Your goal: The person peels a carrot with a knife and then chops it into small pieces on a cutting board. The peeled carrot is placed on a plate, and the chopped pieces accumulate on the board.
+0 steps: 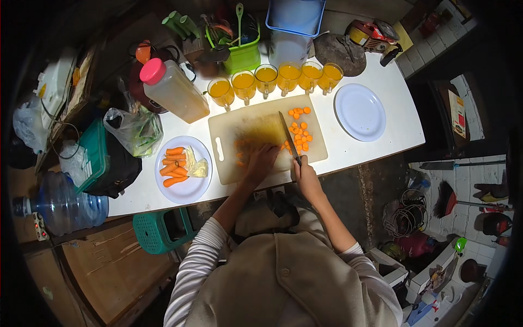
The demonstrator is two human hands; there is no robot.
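Observation:
My left hand (pixel 261 160) lies on the cutting board (pixel 261 116), fingers bent together over a carrot piece (pixel 282 146) whose orange end shows by the fingertips. The rest of that piece is hidden under the hand. In my right hand (pixel 307 176) is a kitchen knife (pixel 289 134), its blade pointing away from me across the board. Round carrot slices (pixel 301 137) lie scattered to the right of the blade. More orange pieces (pixel 240 153) sit in shadow left of my left hand. A white plate (pixel 163 149) at left bears several carrots (pixel 173 165) and cabbage pieces (pixel 199 168).
Several glass mugs (pixel 266 75) of orange liquid line the board's far side. Beside them stands a pink-lidded plastic container (pixel 175 92). A second plate (pixel 360 112) is at right. Farther left are a plastic bag (pixel 137 126) with greens and a water bottle (pixel 67 204). A green stool (pixel 153 233) stands below the table.

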